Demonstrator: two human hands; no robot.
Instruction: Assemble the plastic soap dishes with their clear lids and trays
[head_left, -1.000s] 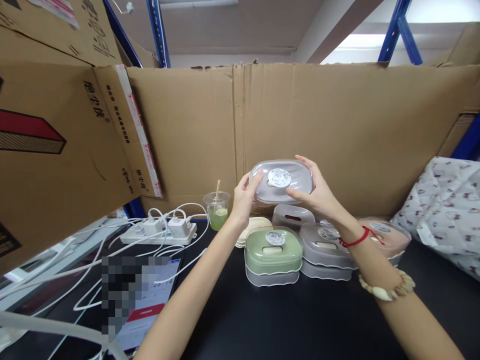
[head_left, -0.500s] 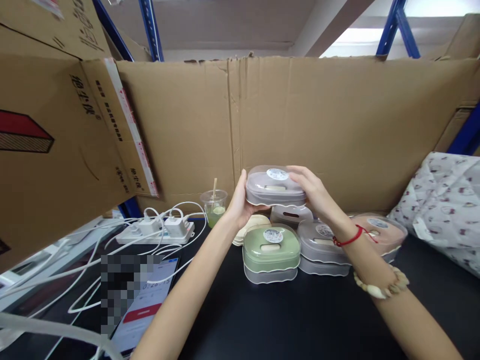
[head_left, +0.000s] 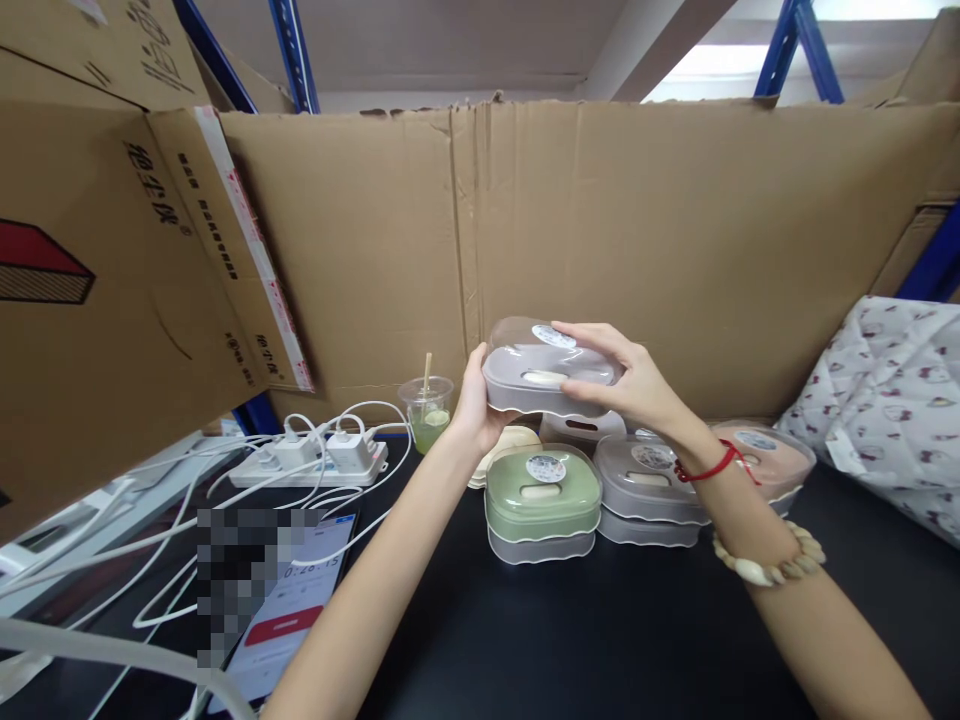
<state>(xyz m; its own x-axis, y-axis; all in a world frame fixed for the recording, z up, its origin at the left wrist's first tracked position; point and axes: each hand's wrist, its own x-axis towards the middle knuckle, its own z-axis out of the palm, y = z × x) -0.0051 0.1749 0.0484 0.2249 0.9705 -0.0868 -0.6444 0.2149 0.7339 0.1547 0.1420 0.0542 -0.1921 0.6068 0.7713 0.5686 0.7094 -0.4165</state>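
Above the black table, my left hand [head_left: 475, 408] holds a grey oval plastic box [head_left: 517, 388] from its left side and underneath. Its clear lid [head_left: 514, 335], with a round patterned sticker, looks tilted up from the box at the back. My right hand [head_left: 626, 375] grips the lid from the right, fingers across the top and thumb at the front near the pale handle. Below stands a green lidded box [head_left: 544, 505] stacked on a grey one [head_left: 540, 550]. To the right are more grey lidded boxes [head_left: 649, 485] and a pink one [head_left: 772, 465].
Behind the boxes are cream dishes [head_left: 512, 440] and a cup with green drink [head_left: 429, 425]. A power strip [head_left: 307, 465] with tangled white cables and a phone [head_left: 289, 620] lie left. Cardboard walls [head_left: 360, 250] enclose the back; a patterned white bag [head_left: 892, 390] sits right.
My right hand has shifted left over the lid, its thumb now showing at the front. The lid has tilted up at the back, and the box has turned slightly in my left hand.
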